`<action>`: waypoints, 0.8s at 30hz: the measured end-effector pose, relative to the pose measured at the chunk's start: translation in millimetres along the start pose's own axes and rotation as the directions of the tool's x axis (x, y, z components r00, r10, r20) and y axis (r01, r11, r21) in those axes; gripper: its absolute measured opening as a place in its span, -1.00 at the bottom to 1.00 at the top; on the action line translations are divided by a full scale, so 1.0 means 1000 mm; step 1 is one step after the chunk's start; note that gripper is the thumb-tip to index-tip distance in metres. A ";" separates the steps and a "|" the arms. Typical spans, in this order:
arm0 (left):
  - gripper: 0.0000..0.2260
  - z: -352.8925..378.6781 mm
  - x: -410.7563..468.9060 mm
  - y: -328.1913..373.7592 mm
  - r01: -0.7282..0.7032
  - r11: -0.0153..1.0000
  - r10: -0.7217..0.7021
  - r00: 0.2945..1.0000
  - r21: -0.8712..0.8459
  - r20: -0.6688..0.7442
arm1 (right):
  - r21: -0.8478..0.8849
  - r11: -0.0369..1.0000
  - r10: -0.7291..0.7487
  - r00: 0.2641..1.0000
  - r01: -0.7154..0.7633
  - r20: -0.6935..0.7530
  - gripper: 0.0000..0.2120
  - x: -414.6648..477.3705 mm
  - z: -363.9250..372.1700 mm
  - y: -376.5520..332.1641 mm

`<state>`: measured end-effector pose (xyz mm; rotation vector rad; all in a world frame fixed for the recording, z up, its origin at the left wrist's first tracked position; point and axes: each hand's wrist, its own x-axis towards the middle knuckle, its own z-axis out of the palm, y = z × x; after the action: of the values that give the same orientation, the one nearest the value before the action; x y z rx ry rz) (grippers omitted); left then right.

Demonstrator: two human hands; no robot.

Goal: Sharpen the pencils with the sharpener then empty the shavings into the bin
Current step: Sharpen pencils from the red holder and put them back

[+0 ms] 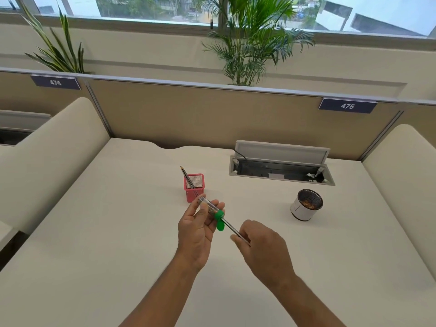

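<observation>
My left hand [197, 234] holds a sharpener [213, 210] with a clear tube body and a green end, above the middle of the desk. A pencil [232, 228] is pushed into the green end, and my right hand [262, 249] grips its rear part. Behind my left hand stands a red mesh pencil holder [194, 191] with another pencil [187, 178] leaning in it, point up. A small white bin [305, 206] with a mesh inside and brownish shavings in it stands to the right.
The cream desk [118, 232] is bounded by padded dividers left and right and a tan partition at the back. An open cable tray [280, 168] with a raised lid is sunk into the desk behind the bin.
</observation>
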<state>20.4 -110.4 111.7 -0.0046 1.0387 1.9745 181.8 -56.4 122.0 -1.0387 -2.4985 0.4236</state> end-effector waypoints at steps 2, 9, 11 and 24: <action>-0.68 0.000 0.000 0.000 0.000 1.000 0.000 1.000 -0.013 -0.003 | -0.118 0.992 -0.039 0.999 0.039 0.004 -0.67 -0.002 0.001 -0.001; -0.70 0.000 0.000 0.004 0.029 1.000 -0.029 0.999 0.010 0.029 | 0.551 0.727 0.201 0.894 -0.410 0.401 -0.65 0.009 -0.018 -0.011; -0.70 0.000 0.000 0.004 0.028 0.999 -0.029 0.999 0.015 0.026 | 0.522 0.770 0.208 0.917 -0.368 0.341 -0.74 0.008 -0.017 -0.012; -0.70 0.001 -0.001 0.003 0.010 1.000 -0.010 1.000 0.000 0.008 | 0.065 0.981 0.169 0.969 -0.184 0.182 -0.67 0.010 -0.010 -0.010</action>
<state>18.8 -110.7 115.1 -0.0021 1.0313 1.9644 173.9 -54.7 137.9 -1.2453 -2.5248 0.6926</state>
